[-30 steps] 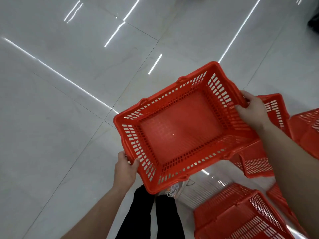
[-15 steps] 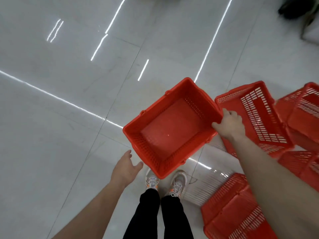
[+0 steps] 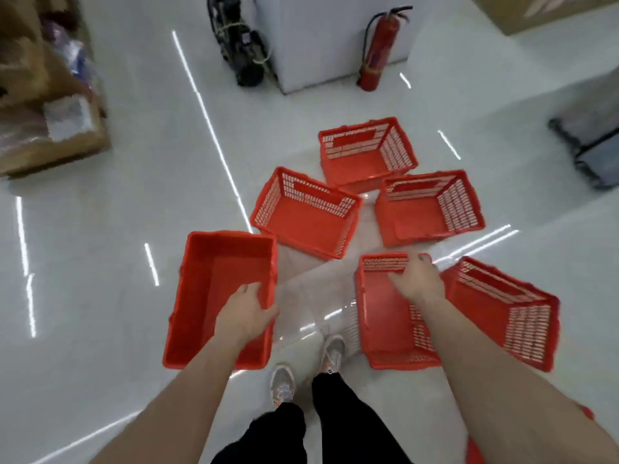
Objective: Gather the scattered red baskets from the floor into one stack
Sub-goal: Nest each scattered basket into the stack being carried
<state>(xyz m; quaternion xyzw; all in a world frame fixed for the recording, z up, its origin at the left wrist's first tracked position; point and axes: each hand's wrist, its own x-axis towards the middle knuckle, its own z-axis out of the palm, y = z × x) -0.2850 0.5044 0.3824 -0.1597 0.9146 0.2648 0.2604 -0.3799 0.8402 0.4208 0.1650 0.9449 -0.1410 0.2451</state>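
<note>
Plastic looked light and stiff: left hand (image 3: 248, 316) fingers (image 3: 250, 291) clenched left basket (image 3: 214, 283) rim, right hand (image 3: 417, 283) grasped near basket (image 3: 382, 326) rim, likely the best holds.

Shoes (image 3: 283, 385) stand between near baskets (image 3: 214, 272); other baskets (image 3: 301, 226) beyond

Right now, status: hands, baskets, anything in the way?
Left hand grips left basket by rim. Right hand grips right basket by far rim. Four other baskets spread on floor. Only own shoes between the held two.
</note>
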